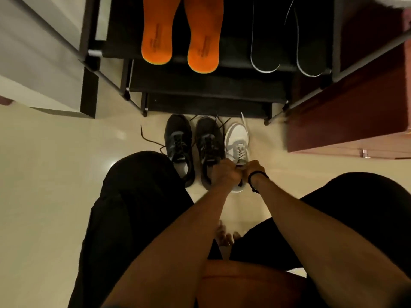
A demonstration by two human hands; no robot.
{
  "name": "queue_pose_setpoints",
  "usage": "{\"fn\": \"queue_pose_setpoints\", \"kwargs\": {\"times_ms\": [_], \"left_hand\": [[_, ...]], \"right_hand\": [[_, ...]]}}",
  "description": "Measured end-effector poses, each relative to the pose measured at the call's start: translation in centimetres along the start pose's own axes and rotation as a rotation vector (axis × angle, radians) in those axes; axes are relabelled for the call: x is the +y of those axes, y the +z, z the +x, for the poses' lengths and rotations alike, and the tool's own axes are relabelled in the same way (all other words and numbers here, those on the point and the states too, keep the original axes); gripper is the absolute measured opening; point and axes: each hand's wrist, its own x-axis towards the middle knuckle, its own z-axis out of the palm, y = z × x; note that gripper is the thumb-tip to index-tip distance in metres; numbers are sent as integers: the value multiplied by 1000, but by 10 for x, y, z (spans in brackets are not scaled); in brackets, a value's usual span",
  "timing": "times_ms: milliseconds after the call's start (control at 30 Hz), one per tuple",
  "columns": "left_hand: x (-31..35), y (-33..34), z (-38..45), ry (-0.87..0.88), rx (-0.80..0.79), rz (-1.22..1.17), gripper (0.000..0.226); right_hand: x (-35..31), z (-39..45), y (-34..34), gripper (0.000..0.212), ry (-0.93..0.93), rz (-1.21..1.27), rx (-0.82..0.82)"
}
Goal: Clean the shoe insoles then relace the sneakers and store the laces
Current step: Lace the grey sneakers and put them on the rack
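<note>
Both hands meet over the white sneaker (237, 143), rightmost of three shoes on the floor. The left hand (224, 172) and right hand (254, 168) are curled at its collar, likely pulling its lace tight, though what each pinches is hidden. Two black sneakers (193, 147) wait beside it, laces loose. Two orange insoles (181, 34) and two dark insoles (289, 41) lie on the far rack (206, 85), probably airing.

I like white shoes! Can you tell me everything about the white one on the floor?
The white shoe is a sneaker with grey panels and pale laces threaded up its front. It stands flat on the cream floor, toe toward the black rack, right beside a dark shoe. One loose lace end trails past its toe. Both hands meet at its opening, the left hand and right hand, fingers curled around its tongue or laces.
</note>
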Motion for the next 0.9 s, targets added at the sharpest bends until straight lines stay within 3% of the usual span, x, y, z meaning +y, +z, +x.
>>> {"fn": "queue_pose_setpoints", "kwargs": {"times_ms": [133, 267, 600, 733, 900], "left_hand": [[-7, 20, 12, -22, 16, 0, 38], [-14, 28, 18, -55, 11, 8, 38], [-3, -1, 8, -130, 127, -144, 48], [18, -26, -2, -159, 57, -170, 51], [53, -78, -46, -18, 20, -81, 45]], "right_hand": [[20, 58, 36, 60, 84, 126, -91], [5, 23, 28, 59, 95, 231, -83], [-18, -47, -12, 41, -86, -73, 220], [-19, -91, -39, 44, -93, -46, 240], [-24, -167, -77, 26, -252, -26, 341]]}}
